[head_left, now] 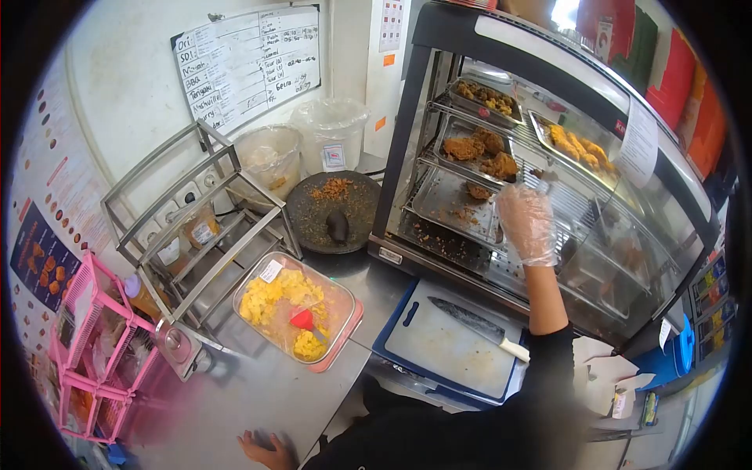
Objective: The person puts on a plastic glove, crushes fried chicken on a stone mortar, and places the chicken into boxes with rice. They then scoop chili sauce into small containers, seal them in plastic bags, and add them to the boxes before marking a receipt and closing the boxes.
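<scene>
My right hand (526,225), in a clear plastic glove, reaches up to the front of the glass food warmer (399,149). Its fingers look curled; what they hold, if anything, is hidden. Just left of it is a metal tray (446,200) with a small fried piece (479,190) and crumbs. Above sits a tray with several pieces of fried chicken (464,148). My left hand (266,451) is bare and rests at the edge of the steel counter (211,415), fingers apart, holding nothing. Nearby, a tray of yellow food (270,301) has a red-headed utensil (302,317) in it.
A knife (468,319) lies on a white cutting board (423,345) below the warmer. Behind stand a stone mortar (301,223) with a dark pestle (337,225), lined tubs (329,129) and a metal rack (223,258). Pink baskets (94,384) are at left, open boxes (603,376) at right.
</scene>
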{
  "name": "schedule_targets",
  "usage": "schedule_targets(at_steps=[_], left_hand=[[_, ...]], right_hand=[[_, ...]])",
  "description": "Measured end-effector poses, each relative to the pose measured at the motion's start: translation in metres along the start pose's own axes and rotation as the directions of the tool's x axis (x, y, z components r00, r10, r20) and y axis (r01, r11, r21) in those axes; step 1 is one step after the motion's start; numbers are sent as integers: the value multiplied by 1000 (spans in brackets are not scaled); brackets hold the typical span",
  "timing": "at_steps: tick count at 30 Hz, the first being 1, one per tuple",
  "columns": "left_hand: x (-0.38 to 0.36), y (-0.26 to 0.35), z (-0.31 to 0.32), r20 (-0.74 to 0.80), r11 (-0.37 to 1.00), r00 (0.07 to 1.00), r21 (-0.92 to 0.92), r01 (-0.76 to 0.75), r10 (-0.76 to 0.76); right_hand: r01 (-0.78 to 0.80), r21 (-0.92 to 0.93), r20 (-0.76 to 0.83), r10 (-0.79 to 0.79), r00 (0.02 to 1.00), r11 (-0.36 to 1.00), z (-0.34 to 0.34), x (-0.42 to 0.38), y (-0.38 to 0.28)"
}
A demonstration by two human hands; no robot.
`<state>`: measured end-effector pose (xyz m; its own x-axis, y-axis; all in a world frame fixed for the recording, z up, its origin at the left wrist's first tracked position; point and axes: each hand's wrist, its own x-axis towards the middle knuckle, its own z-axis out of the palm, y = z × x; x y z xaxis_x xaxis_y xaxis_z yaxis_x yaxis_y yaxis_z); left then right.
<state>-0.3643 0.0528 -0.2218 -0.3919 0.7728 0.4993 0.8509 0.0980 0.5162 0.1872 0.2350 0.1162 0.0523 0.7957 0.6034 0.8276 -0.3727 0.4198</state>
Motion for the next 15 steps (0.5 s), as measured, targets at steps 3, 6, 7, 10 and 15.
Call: schedule_targets(at_steps=[3, 6, 7, 10, 15], left_hand=[[53, 24, -5, -73, 990, 988, -45, -137, 134], [156, 115, -17, -49, 890, 943, -318, -328, 330], [190, 157, -25, -30, 809, 870, -352, -470, 493], [258, 289, -51, -103, 357, 448, -458, -814, 888], [254, 392, -51, -550, -29, 181, -351, -936, 815]], right_hand=[[-34, 264, 23, 29, 999, 964, 11, 44, -7], [-36, 165, 317, -19, 948, 986, 118, 125, 10], [-107, 275, 296, 22, 955, 956, 131, 140, 11], [42, 165, 456, -114, 883, 985, 163, 177, 3], [452, 89, 402, -447, 799, 888, 199, 194, 3]])
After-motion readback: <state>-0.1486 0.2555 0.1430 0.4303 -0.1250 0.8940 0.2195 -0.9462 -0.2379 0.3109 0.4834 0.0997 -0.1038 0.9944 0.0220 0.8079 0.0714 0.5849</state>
